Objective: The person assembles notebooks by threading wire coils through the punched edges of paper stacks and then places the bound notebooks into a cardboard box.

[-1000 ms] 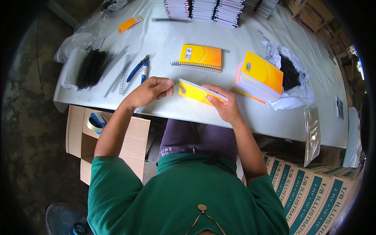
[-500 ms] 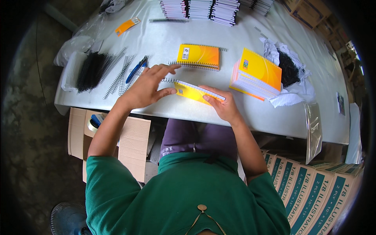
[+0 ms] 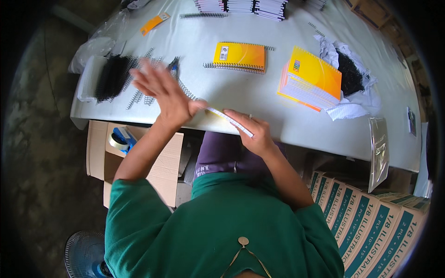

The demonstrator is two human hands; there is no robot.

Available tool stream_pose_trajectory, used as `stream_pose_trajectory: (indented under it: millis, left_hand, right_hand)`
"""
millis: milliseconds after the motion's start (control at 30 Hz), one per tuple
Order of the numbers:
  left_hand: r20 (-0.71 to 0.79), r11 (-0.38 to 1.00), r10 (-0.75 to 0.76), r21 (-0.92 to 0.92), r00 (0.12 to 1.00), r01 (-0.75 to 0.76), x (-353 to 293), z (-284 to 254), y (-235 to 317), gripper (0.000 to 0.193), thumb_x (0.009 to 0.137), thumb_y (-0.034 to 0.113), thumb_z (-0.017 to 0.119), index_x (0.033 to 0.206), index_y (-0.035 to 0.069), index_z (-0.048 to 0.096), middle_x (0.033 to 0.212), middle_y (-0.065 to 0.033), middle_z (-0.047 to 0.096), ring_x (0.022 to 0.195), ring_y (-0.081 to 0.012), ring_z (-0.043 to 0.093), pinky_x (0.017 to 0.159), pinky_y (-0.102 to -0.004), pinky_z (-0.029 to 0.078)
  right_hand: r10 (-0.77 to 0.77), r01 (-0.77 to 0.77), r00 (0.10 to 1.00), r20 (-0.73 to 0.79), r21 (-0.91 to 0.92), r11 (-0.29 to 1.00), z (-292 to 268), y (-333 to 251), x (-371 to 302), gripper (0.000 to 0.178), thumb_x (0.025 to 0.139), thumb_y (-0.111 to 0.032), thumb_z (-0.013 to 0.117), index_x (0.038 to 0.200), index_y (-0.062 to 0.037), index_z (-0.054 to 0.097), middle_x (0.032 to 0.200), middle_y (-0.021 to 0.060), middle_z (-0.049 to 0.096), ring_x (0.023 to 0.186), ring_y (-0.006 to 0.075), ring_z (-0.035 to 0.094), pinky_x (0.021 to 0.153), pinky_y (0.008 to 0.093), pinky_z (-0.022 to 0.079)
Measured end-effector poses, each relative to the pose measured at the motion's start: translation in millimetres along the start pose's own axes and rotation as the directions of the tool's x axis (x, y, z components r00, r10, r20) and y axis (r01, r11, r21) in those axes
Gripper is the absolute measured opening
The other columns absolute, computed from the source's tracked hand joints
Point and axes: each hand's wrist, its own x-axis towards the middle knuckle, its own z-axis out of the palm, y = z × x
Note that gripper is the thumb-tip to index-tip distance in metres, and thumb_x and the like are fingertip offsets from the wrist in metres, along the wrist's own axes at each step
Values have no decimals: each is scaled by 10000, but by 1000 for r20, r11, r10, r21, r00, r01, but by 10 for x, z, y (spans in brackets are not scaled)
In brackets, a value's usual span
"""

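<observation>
My right hand (image 3: pixel 256 133) grips a small yellow notebook (image 3: pixel 230 122) on edge near the table's front, its white page edges facing up. From the notebook's left end a dark spiral wire (image 3: pixel 187 91) reaches up and left behind my left hand (image 3: pixel 169 98). That hand is blurred, with its fingers spread and its thumb at the notebook's left end. Farther back lies a yellow-orange spiral notebook (image 3: pixel 243 54) with wire coils along its long edges. To the right stands a stack of yellow-covered notebooks (image 3: pixel 313 76).
Dark wire coils (image 3: pixel 112 81) lie in a heap at left, beside clear plastic (image 3: pixel 90 55). Another black coil heap (image 3: pixel 350 74) rests on crumpled paper at right. An orange card (image 3: pixel 154 24) and bound stacks (image 3: pixel 238 5) are at the back. Below are an open carton (image 3: pixel 160 160) and boxes (image 3: pixel 366 217).
My left hand has lifted and spread its fingers, moving a little left. The held notebook has turned more on edge and come nearer to me. The view has shifted slightly.
</observation>
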Motion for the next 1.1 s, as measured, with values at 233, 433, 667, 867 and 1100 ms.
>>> stream_pose_trajectory:
  millis: [233, 433, 667, 867, 1100]
  left_hand:
    - [89, 948, -89, -297, 992, 111, 143, -283, 260, 760, 795, 627, 436, 1241, 12, 439, 1241, -250, 433, 1218, -423, 329, 1007, -539, 131]
    - [769, 717, 76, -485, 634, 501, 786, -643, -148, 276, 756, 131, 698, 968, 16, 563, 937, -92, 577, 805, -186, 569, 730, -312, 466]
    - [614, 665, -85, -552, 785, 504, 684, -570, -62, 182, 853, 174, 597, 889, -4, 615, 695, -69, 562, 573, -132, 500, 547, -271, 429]
    - [823, 720, -32, -375, 568, 584, 714, -546, -238, 204, 886, 203, 555, 905, 6, 604, 582, -63, 519, 532, -130, 476, 516, -275, 409]
    - [588, 843, -30, -420, 808, 337, 776, -527, -191, 233, 768, 207, 688, 939, 80, 591, 887, -21, 567, 902, -175, 502, 809, -339, 365]
  right_hand:
    - [-14, 10, 999, 34, 107, 994, -30, 100, 63, 390, 744, 85, 574, 1103, -64, 598, 1074, 105, 626, 931, 264, 627, 780, 327, 511]
    - [191, -201, 979, 68, 217, 955, -199, 149, 98, 229, 842, -10, 567, 1066, -20, 613, 983, 108, 665, 819, 150, 641, 725, 250, 490]
    - [238, -269, 962, 133, 330, 905, -198, 169, 120, 250, 867, -46, 552, 1111, -22, 601, 1025, 98, 655, 873, 101, 592, 782, 239, 465]
    - [242, -290, 955, 173, 358, 887, -190, 172, 130, 257, 864, -51, 557, 1116, -19, 599, 1028, 99, 653, 861, 97, 584, 776, 235, 461]
    - [285, -313, 948, 142, 245, 918, -160, 178, 124, 284, 845, -37, 581, 1128, -40, 599, 950, 114, 668, 760, 113, 608, 684, 246, 482]
